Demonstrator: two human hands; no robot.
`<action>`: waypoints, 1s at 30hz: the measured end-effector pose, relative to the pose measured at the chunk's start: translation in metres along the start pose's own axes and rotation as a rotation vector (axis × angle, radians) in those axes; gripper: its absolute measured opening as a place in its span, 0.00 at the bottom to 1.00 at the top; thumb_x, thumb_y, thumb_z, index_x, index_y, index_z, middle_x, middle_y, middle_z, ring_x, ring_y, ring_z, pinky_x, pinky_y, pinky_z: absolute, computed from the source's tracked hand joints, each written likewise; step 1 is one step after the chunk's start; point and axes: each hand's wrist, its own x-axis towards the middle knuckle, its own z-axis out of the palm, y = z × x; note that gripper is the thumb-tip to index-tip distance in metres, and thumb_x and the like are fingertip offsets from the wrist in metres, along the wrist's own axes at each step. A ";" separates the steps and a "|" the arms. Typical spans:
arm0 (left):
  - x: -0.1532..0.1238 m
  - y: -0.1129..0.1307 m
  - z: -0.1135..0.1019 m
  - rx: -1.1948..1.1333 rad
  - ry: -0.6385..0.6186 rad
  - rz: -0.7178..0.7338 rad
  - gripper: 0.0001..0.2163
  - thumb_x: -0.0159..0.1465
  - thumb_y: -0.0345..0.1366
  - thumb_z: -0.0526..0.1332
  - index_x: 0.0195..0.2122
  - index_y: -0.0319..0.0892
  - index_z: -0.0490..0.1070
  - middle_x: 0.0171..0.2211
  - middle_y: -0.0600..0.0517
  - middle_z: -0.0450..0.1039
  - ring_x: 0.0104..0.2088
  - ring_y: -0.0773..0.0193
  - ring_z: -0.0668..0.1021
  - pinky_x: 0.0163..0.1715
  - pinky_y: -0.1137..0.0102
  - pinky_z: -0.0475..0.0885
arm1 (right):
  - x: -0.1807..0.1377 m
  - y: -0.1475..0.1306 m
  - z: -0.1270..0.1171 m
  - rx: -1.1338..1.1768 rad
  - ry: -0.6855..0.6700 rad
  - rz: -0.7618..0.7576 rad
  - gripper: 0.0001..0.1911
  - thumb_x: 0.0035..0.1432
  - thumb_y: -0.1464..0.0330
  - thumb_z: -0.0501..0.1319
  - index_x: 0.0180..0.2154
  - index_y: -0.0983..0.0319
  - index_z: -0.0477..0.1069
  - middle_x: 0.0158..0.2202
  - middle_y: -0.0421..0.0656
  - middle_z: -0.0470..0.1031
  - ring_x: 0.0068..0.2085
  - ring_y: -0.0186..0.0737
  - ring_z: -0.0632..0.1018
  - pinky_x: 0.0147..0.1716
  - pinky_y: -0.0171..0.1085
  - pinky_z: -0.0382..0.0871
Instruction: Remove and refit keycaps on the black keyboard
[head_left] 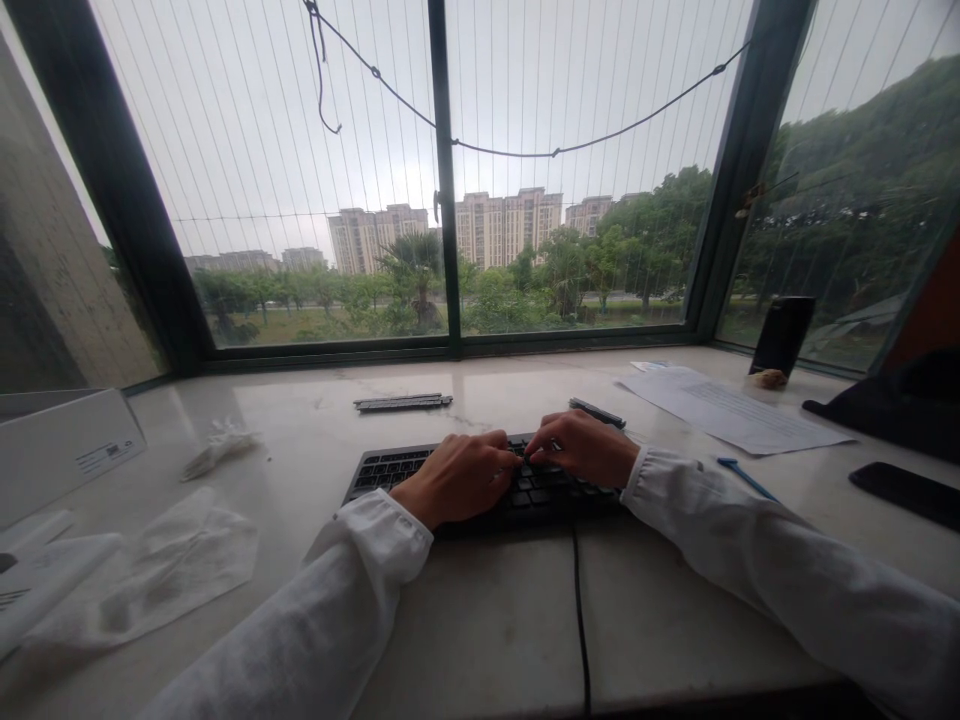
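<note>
A black keyboard (396,466) with a grey edge lies on the pale tabletop, and both hands meet over its middle. My left hand (466,478) rests over the keys with its fingers curled and thumb and forefinger drawn together. Opposite it, my right hand (589,446) bends its fingers down in a pinch at the same group of keys. Whatever sits between the fingertips is too small to make out. The hands cover part of the key rows. From the keyboard's near side a black cable (580,620) runs toward me.
Dark narrow strips (403,402) lie behind the keyboard, with another dark strip (598,412) behind my right hand. Rightward are printed paper (731,408), a blue stick-like tool (748,478), a phone (909,492) and a black cylinder (782,338). Leftward are crumpled tissue (180,550) and a white box (67,450).
</note>
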 end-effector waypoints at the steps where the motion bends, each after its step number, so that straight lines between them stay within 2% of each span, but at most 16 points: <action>1: 0.000 0.000 0.000 0.001 -0.003 -0.001 0.15 0.65 0.38 0.49 0.48 0.52 0.71 0.39 0.52 0.70 0.30 0.66 0.75 0.29 0.71 0.66 | 0.000 0.000 0.000 -0.004 -0.002 -0.002 0.10 0.54 0.62 0.61 0.34 0.56 0.79 0.32 0.41 0.76 0.31 0.34 0.74 0.33 0.32 0.62; 11: 0.000 0.001 -0.002 0.006 -0.005 -0.001 0.14 0.64 0.37 0.50 0.47 0.52 0.71 0.39 0.52 0.70 0.30 0.66 0.75 0.30 0.71 0.67 | 0.000 -0.006 0.002 -0.191 -0.054 -0.119 0.12 0.61 0.66 0.54 0.40 0.59 0.75 0.40 0.44 0.74 0.36 0.37 0.76 0.38 0.34 0.62; 16: 0.000 0.001 -0.002 0.002 -0.019 -0.014 0.15 0.65 0.37 0.50 0.49 0.53 0.70 0.40 0.52 0.70 0.30 0.66 0.75 0.32 0.71 0.68 | 0.000 -0.003 0.001 -0.219 -0.057 -0.096 0.13 0.63 0.64 0.52 0.40 0.61 0.73 0.41 0.46 0.73 0.37 0.38 0.76 0.38 0.34 0.63; 30: 0.000 0.001 -0.003 0.005 -0.015 -0.009 0.15 0.66 0.38 0.49 0.48 0.53 0.71 0.40 0.52 0.70 0.31 0.65 0.76 0.30 0.70 0.67 | -0.001 -0.006 0.001 -0.250 -0.061 -0.089 0.12 0.61 0.63 0.55 0.40 0.59 0.75 0.40 0.45 0.75 0.37 0.38 0.76 0.39 0.36 0.63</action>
